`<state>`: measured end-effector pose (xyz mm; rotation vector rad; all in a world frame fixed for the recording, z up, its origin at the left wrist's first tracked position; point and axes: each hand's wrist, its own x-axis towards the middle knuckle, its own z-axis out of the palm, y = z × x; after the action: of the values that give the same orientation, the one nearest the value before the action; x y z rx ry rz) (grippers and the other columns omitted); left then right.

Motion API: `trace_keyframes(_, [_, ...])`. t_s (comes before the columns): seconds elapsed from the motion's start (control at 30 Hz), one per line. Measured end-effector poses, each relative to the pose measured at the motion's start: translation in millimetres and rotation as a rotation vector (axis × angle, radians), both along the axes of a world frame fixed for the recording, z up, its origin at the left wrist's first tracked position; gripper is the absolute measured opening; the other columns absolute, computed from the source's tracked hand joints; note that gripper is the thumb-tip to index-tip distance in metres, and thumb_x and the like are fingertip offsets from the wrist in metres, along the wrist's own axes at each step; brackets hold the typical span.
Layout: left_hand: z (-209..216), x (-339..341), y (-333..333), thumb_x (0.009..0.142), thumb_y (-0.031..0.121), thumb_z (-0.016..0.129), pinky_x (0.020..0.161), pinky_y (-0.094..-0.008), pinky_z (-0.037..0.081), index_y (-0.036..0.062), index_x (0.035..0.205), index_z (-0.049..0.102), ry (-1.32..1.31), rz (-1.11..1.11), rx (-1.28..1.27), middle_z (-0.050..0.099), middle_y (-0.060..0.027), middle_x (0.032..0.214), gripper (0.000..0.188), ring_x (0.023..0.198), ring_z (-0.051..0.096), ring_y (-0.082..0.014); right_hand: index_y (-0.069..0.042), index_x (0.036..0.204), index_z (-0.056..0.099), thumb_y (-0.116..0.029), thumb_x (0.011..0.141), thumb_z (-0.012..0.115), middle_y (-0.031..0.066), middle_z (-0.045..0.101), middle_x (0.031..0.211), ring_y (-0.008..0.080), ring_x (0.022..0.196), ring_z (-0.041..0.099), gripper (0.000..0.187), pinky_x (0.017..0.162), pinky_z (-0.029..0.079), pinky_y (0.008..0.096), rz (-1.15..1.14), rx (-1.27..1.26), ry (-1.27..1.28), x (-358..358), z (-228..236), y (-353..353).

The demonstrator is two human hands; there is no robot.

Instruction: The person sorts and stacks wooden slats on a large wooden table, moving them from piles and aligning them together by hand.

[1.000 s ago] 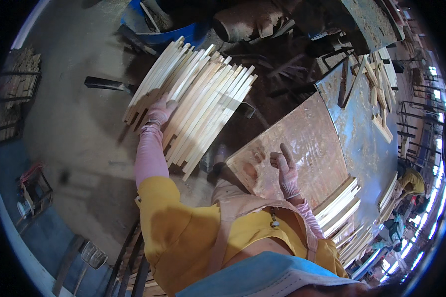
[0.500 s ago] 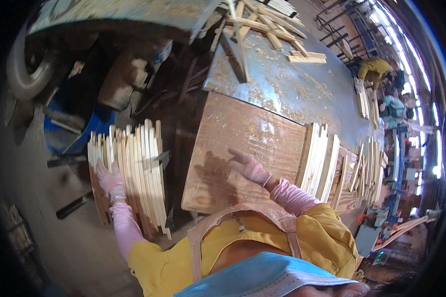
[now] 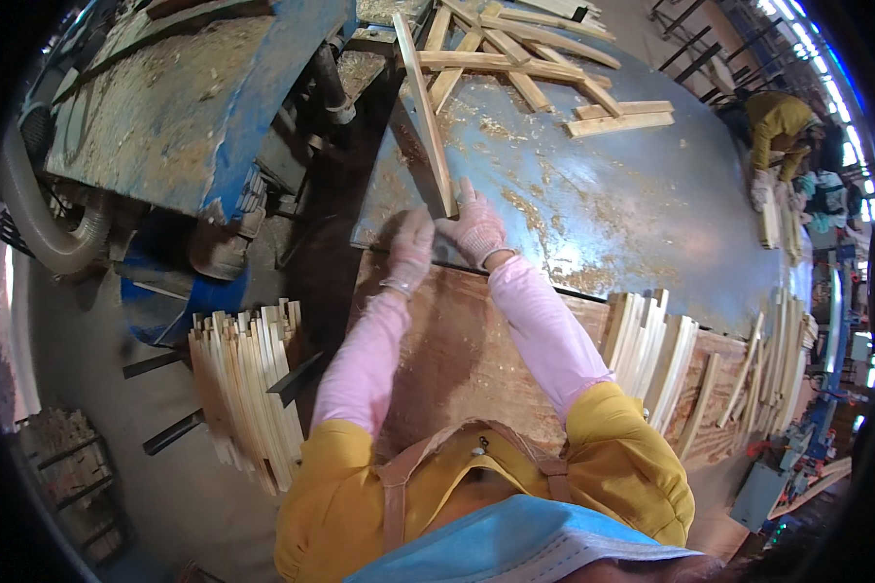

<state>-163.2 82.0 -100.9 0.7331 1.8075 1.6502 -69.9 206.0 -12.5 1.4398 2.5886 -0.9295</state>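
Observation:
A long wooden strip (image 3: 426,121) slants over the metal tabletop, its near end by my hands. My right hand (image 3: 478,233), in a pale glove, is at that end with thumb and forefinger spread beside the wood; I cannot tell whether it touches. Just left of it, my left hand (image 3: 411,255), also gloved, reaches over the table's near left corner with fingers stretched and nothing in them. A stack of narrow wooden strips (image 3: 248,389) rests on dark metal arms at my left.
Sawdust lies on the metal table (image 3: 632,194). Several loose wooden pieces (image 3: 515,63) are piled at its far end. A brown board (image 3: 457,340) adjoins it, with upright strips (image 3: 642,340) on the right. A dusty machine (image 3: 194,107) stands left. Another person (image 3: 783,121) handles wood at far right.
My left hand has left the strip stack and moved right to the metal table. My right hand has moved forward from the brown board to the slanting strip's near end. The view has shifted.

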Motion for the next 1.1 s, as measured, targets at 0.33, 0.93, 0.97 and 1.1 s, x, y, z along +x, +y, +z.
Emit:
trace_keyframes(0.33, [-41.9,3.8,14.8,0.104,0.034,0.057,0.103,-0.0485,0.05,0.0044,0.133,0.065,0.621,-0.081,-0.155,0.067,-0.0214,0.127,0.043,0.118,0.062,-0.0424,0.001,0.13,0.066,-0.023,0.095,0.06,0.007,0.072,0.088,0.0157,0.077,0.067,0.043,0.067,0.052,0.0292,-0.498,-0.625,0.755,143.2,-64.3,31.2])
trace_keyframes(0.93, [192.3,-57.1,-291.1,0.083,0.064,0.071,0.084,-0.0476,0.053,0.0189,0.111,0.069,0.98,-0.796,-0.735,0.075,-0.0099,0.102,0.054,0.096,0.072,-0.0332,0.006,0.123,0.068,-0.045,0.098,0.064,0.0144,0.071,0.102,0.0227,0.087,0.068,0.057,0.08,0.056,0.0427,-0.345,-0.746,1.122,243.5,55.9,-126.9])
trace_keyframes(0.97, [202.3,-55.4,-320.2,0.079,0.063,0.076,0.087,-0.0486,0.053,0.016,0.118,0.071,0.835,-0.747,-0.911,0.074,-0.0147,0.106,0.062,0.097,0.071,-0.0362,0.003,0.123,0.068,-0.041,0.1,0.063,0.0128,0.072,0.1,0.0225,0.084,0.068,0.05,0.079,0.056,0.0413,-0.335,-0.706,1.048,210.1,49.7,-145.0])
trace_keyframes(1.1, [162.4,-68.6,-471.1,0.084,0.064,0.071,0.098,-0.048,0.052,0.0137,0.132,0.066,0.552,-0.124,-1.078,0.072,-0.0203,0.122,0.07,0.113,0.068,-0.0403,0.001,0.131,0.068,-0.038,0.107,0.059,0.0093,0.072,0.096,0.0187,0.082,0.066,0.047,0.077,0.055,0.0334,-0.232,-0.756,0.871,126.8,37.0,-217.1])
